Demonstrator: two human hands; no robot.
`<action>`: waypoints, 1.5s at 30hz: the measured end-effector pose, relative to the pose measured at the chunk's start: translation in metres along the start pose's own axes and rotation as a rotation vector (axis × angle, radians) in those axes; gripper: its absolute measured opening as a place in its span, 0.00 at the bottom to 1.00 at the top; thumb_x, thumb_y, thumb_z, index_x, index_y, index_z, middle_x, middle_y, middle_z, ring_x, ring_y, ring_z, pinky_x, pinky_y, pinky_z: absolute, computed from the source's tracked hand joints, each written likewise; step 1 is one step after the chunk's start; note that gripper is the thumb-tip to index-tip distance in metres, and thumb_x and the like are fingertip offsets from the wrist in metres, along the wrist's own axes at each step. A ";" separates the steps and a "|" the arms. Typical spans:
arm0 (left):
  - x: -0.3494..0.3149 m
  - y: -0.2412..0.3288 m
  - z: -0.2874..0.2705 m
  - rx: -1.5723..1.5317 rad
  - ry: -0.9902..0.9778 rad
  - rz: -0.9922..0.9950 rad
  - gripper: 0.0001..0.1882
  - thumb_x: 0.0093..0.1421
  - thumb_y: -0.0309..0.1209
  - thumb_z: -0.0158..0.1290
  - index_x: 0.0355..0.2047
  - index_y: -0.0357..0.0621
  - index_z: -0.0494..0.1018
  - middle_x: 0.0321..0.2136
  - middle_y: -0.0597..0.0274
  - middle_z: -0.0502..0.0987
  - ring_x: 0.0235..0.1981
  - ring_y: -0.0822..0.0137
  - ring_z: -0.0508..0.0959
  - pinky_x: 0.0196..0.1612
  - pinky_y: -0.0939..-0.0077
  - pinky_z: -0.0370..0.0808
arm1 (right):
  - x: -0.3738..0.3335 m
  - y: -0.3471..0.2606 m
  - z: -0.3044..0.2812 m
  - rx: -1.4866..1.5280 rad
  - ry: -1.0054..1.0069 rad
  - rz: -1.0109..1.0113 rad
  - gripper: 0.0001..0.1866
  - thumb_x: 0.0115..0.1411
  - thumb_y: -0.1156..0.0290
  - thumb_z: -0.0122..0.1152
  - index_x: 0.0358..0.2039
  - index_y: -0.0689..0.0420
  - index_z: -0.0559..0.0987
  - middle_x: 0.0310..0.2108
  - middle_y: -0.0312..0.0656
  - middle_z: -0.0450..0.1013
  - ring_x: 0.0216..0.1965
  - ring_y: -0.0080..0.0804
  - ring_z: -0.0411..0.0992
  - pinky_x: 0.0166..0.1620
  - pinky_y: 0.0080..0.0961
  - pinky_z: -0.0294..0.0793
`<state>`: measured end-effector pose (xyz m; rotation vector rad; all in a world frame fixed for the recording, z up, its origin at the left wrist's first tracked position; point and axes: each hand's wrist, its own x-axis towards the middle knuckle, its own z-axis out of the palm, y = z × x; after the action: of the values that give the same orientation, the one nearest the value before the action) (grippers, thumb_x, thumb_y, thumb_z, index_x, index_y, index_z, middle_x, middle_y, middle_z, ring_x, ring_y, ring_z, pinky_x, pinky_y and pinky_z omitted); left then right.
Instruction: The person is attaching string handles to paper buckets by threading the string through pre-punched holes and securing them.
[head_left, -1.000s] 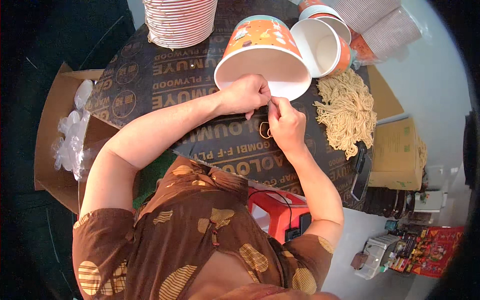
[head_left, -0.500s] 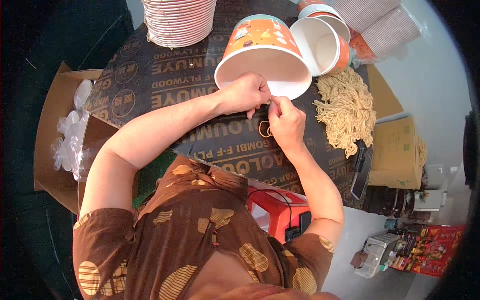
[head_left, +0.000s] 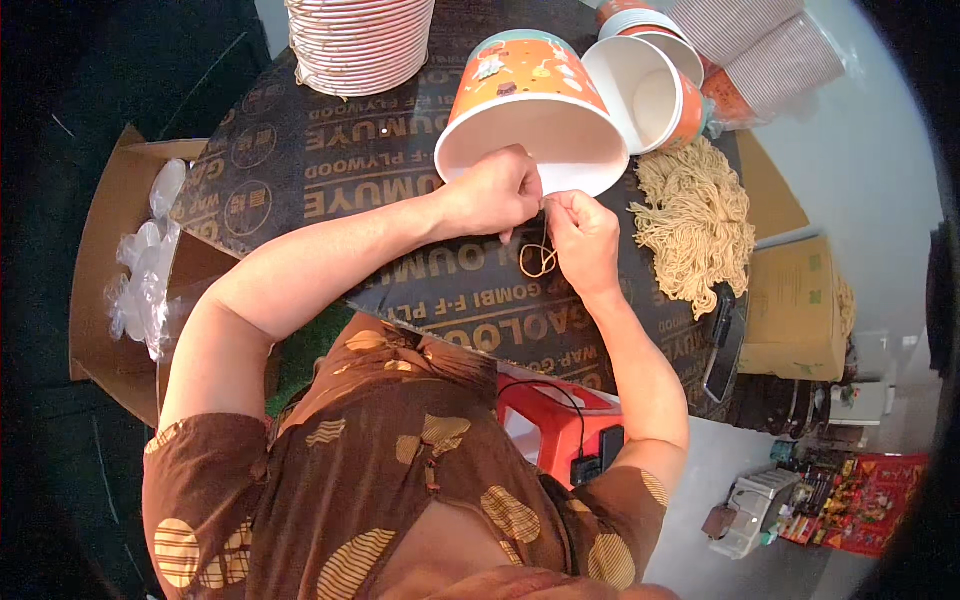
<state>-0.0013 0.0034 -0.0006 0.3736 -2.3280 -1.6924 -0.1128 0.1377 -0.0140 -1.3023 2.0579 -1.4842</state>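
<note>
A large orange paper bucket (head_left: 540, 80) lies on its side, its white mouth turned toward me. At the mouth's near rim my left hand (head_left: 497, 192) is closed in a pinch, its fingertips partly hidden. Close beside it my right hand (head_left: 584, 235) pinches a thin tan string (head_left: 538, 262), which runs between both hands. A loose loop of this string dangles below the fingers, over the table. Whether the string passes through a hole in the rim I cannot tell.
On the dark printed plywood table (head_left: 370, 150) stand a tall bucket stack (head_left: 360, 45), another tipped orange bucket (head_left: 640, 90) and a heap of tan strings (head_left: 695, 225). A phone (head_left: 722, 350) sits at the right edge. Cardboard boxes (head_left: 795, 310) flank the table, with a red stool (head_left: 560, 430) below.
My right hand has shifted slightly right, its fingers opening out a little around the string. The string's loop hangs longer and more in sight. My left hand has hardly moved.
</note>
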 end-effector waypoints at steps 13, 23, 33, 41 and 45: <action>-0.001 -0.007 0.012 0.167 0.127 0.251 0.06 0.57 0.20 0.55 0.26 0.31 0.69 0.25 0.57 0.72 0.16 0.71 0.75 0.15 0.77 0.72 | 0.002 0.000 -0.003 0.061 0.000 0.074 0.06 0.58 0.77 0.58 0.27 0.67 0.78 0.15 0.33 0.71 0.19 0.12 0.64 0.22 0.19 0.64; 0.005 -0.001 0.000 -0.143 0.105 -0.112 0.06 0.55 0.19 0.47 0.21 0.35 0.68 0.14 0.61 0.69 0.09 0.72 0.68 0.11 0.76 0.65 | -0.005 -0.003 -0.011 -0.352 -0.044 -0.229 0.05 0.58 0.74 0.58 0.28 0.62 0.76 0.20 0.53 0.74 0.23 0.46 0.76 0.26 0.39 0.71; 0.011 -0.019 0.000 0.158 0.318 -0.002 0.09 0.58 0.25 0.50 0.21 0.35 0.69 0.14 0.63 0.70 0.15 0.74 0.69 0.17 0.72 0.67 | -0.010 -0.013 -0.028 -0.566 -0.294 -0.332 0.06 0.60 0.72 0.53 0.29 0.60 0.72 0.19 0.54 0.72 0.25 0.54 0.74 0.27 0.45 0.71; 0.011 -0.013 -0.004 0.579 0.464 0.252 0.10 0.56 0.26 0.52 0.21 0.32 0.72 0.16 0.49 0.73 0.21 0.55 0.77 0.27 0.64 0.74 | -0.007 -0.012 -0.026 -0.307 -0.267 -0.216 0.04 0.58 0.76 0.55 0.32 0.63 0.76 0.21 0.51 0.72 0.24 0.46 0.75 0.28 0.32 0.71; -0.022 0.028 0.019 1.124 0.273 0.275 0.09 0.52 0.29 0.52 0.32 0.36 0.72 0.39 0.41 0.71 0.35 0.48 0.77 0.35 0.59 0.77 | -0.004 -0.009 -0.021 -0.322 -0.221 -0.242 0.03 0.56 0.76 0.56 0.30 0.61 0.75 0.23 0.53 0.74 0.29 0.55 0.75 0.32 0.41 0.73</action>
<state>0.0108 0.0357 0.0192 0.3908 -2.6925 -0.0721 -0.1198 0.1533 0.0018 -1.8041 2.1098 -1.0598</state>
